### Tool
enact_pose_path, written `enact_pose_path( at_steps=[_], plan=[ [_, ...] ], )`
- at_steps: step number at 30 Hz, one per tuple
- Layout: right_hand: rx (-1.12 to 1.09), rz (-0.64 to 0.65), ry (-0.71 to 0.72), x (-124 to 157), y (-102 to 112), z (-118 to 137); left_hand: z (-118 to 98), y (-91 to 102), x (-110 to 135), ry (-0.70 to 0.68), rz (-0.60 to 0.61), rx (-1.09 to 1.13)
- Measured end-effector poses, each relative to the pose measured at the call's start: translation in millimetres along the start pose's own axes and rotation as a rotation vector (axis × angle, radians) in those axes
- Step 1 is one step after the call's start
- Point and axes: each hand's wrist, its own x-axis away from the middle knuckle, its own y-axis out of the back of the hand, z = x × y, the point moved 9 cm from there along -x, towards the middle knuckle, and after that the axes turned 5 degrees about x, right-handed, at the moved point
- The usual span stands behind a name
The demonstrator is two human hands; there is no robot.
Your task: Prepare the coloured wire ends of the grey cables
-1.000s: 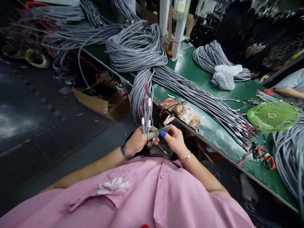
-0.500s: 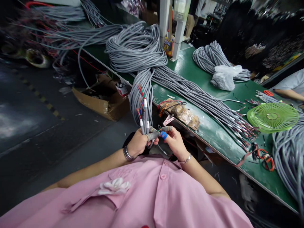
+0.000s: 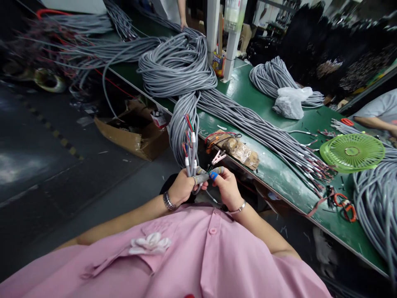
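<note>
My left hand (image 3: 185, 185) is closed around several grey cables (image 3: 191, 159), held upright in front of my shirt. White bands wrap their tops, and thin coloured wires (image 3: 188, 122) fan out above. Close by, my right hand (image 3: 228, 188) pinches thin dark and green wires (image 3: 210, 169) between thumb and forefinger, at the tips of my left fingers. Grey finger covers are on both hands, and blue tape is wrapped on my right thumb. The exact ends between the fingertips are too small to make out. A pink clip (image 3: 218, 157) sits just beyond, at the bench edge.
A green bench (image 3: 273, 174) carries a large cable coil (image 3: 176, 66), a long cable bundle (image 3: 248, 120), a taped block (image 3: 240, 151), a green fan (image 3: 352, 152) and orange-handled scissors (image 3: 345, 207). A cardboard box (image 3: 130, 138) stands left on the floor. Co-workers' arms show at the right and back.
Both hands stay together at the thin wires, with only slight finger movement. The held cables lean slightly to the right. A co-worker's hand has appeared behind the large coil.
</note>
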Motion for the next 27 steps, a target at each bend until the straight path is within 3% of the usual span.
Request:
enact_pose_path(
  at_steps=[4,16,27],
  plan=[
    [-0.038,-0.015,-0.027,1,2,-5,-2,-1.2,-1,-0.019,0.002,-0.008],
    [-0.03,0.148,-0.044,-3,-10,6,-1,-6.5,2,-0.011,0.07,-0.057],
    [-0.043,-0.004,-0.065,-1,-2,-4,3,-4.2,1,-0.021,0.076,-0.063]
  ],
)
